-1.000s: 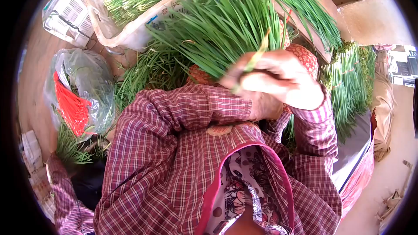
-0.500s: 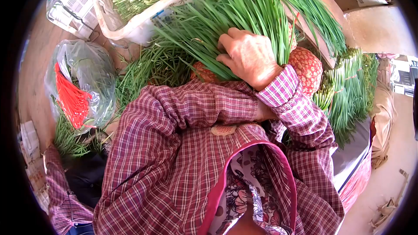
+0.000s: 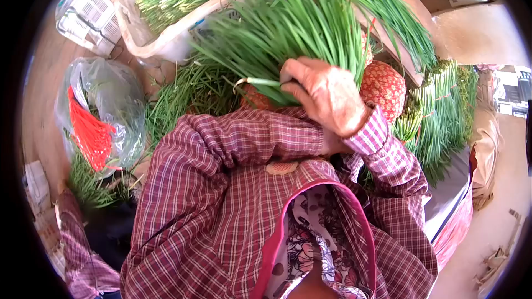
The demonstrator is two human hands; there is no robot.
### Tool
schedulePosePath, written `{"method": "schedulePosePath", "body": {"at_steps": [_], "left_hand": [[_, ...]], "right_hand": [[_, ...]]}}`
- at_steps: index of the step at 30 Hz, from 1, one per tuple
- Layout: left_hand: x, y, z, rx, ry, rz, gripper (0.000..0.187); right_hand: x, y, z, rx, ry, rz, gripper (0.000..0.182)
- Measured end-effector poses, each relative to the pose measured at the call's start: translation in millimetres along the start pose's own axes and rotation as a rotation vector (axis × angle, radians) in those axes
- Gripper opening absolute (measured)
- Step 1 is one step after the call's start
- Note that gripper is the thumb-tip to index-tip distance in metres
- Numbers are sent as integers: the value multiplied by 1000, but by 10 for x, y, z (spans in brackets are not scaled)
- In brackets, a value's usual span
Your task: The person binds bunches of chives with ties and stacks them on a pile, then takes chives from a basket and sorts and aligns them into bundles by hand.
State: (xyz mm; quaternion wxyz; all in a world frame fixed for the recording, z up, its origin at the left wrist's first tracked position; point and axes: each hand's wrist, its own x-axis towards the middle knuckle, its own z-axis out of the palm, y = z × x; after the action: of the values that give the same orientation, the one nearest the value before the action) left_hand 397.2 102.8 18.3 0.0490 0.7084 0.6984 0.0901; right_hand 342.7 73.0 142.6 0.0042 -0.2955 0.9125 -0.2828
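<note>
My right hand (image 3: 327, 97) is closed over the lower part of a large bunch of long green leaves (image 3: 293, 27), thumb and fingers pinched together. A single stalk (image 3: 257, 82) with a pale, curled end sticks out leftward from its fingers. My left forearm (image 3: 249, 135) crosses in front of my chest and passes under the right wrist; the left hand's fingers are hidden. Beneath the bunch, red patterned cloth (image 3: 383, 89) shows. Loose green leaves (image 3: 191, 94) lie left of it.
A white crate (image 3: 166, 44) of green stalks stands behind. Tied bundles (image 3: 443, 111) are stacked at right, and another bundle (image 3: 393, 16) lies on a board. At left, a clear plastic bag (image 3: 122, 94) sits beside red ties (image 3: 88, 130). Plaid cloth (image 3: 83, 254) shows lower left.
My right hand has moved down a little toward my chest and turned. A pale-ended stalk now sticks out from its fingers.
</note>
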Motion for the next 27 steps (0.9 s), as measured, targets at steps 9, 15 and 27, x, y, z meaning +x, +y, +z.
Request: {"method": "schedulePosePath", "body": {"at_steps": [9, 15, 27], "left_hand": [[-262, -78, 0, 186, 145, 48, 15], [-342, -94, 226, 195, 324, 62, 18], [-424, -136, -101, 621, 209, 164, 15]], "right_hand": [[-50, -233, -37, 1087, -490, 508, 10], [149, -387, -2, 594, -143, -348, 26], [318, 948, -802, 92, 126, 135, 24]]}}
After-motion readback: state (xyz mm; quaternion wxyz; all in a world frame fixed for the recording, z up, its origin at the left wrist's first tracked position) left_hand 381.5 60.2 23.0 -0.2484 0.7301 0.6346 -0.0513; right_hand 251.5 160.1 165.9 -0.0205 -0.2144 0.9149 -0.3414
